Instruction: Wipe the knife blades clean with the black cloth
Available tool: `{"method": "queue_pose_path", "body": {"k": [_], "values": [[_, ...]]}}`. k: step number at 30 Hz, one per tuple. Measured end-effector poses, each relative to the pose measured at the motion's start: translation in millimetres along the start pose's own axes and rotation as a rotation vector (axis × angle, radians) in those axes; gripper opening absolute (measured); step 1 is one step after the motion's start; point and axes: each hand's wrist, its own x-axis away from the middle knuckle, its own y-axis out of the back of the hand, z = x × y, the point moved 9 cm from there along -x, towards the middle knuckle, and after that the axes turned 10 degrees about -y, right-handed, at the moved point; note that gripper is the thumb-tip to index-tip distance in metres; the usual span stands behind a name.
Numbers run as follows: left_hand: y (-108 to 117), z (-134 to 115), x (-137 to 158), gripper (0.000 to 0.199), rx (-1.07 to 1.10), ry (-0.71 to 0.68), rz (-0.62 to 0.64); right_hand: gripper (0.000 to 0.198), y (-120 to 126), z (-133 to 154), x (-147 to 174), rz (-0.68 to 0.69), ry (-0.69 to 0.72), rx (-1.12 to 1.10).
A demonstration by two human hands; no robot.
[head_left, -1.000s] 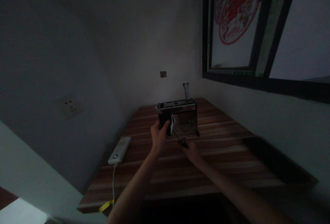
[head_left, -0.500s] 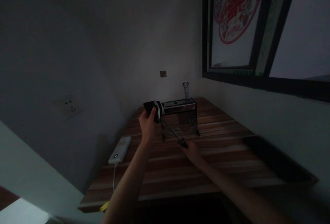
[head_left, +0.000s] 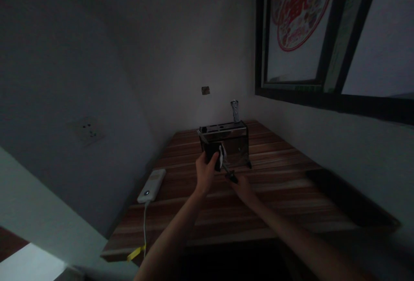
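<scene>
In my right hand (head_left: 243,189) is the black handle of a knife (head_left: 231,176), its slim blade pointing up and left. My left hand (head_left: 205,172) is closed around a black-and-white cloth (head_left: 213,154), which wraps the middle of the blade. The blade's far part sticks out past the cloth, in front of a knife holder (head_left: 241,148). That holder has a dark slotted top and a see-through front, and stands on the wood-grain table (head_left: 274,177). A silvery, patterned handle (head_left: 235,111) rises from its top right. The cloth hides part of the holder's front.
A white power bank (head_left: 152,186) with a cable (head_left: 145,227) lies at the table's left edge; a yellow tag (head_left: 136,253) hangs by the cable. A dark flat panel (head_left: 349,197) lies along the right side. Walls meet behind, with a framed picture (head_left: 300,18) at right.
My left hand has slid the cloth down and right along the blade, closer to the knife's handle. The far part of the blade has come into view beyond the cloth. My right hand has hardly moved.
</scene>
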Motion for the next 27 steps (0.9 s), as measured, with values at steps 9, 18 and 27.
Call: {"method": "queue_pose_path", "body": {"k": [9,18,27], "values": [[-23,40,43,0.035,-0.072,0.079,0.089,0.018,-3,-7,-2,0.046,-0.021,-0.059],[-23,38,43,0.035,-0.092,0.069,0.104,0.020,-3,1,0,0.071,0.002,-0.079],[-13,28,39,0.027,-0.097,0.096,0.031,0.019,-5,0,0,0.070,-0.023,-0.060]]}}
